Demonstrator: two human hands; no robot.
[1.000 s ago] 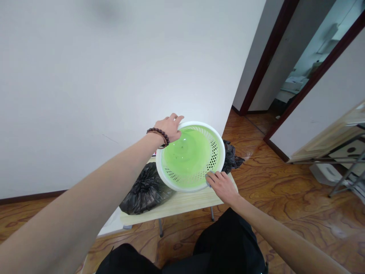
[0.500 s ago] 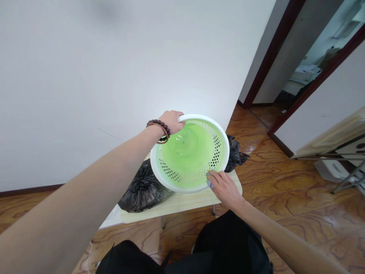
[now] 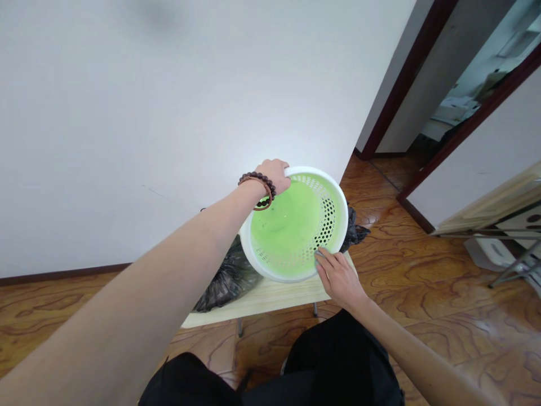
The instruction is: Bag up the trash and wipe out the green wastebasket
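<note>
A round basin [image 3: 287, 220], green inside with a white perforated rim band, is tilted above a small pale wooden table [image 3: 270, 297]. My left hand [image 3: 274, 173], with beaded bracelets at the wrist, grips its white rim at the top. At the lower right rim my right hand [image 3: 338, 275] has its fingers closed on a small greyish cloth-like thing [image 3: 320, 255], mostly hidden by the fingers, pressed against the basin. Black plastic bags lie around the basin: one [image 3: 230, 279] on the table at the left, another [image 3: 354, 231] at the right.
A white wall [image 3: 169, 113] rises behind the table. To the right are a doorway with a dark red frame [image 3: 406, 84], a white box [image 3: 490, 252] and a metal rack on the wooden floor [image 3: 406, 287]. My black-clad legs are at the bottom.
The basin has shifted right and turned a little, with my left hand moving right along with it. My right hand has moved slightly right. More of the left bag's table side is covered by my forearm.
</note>
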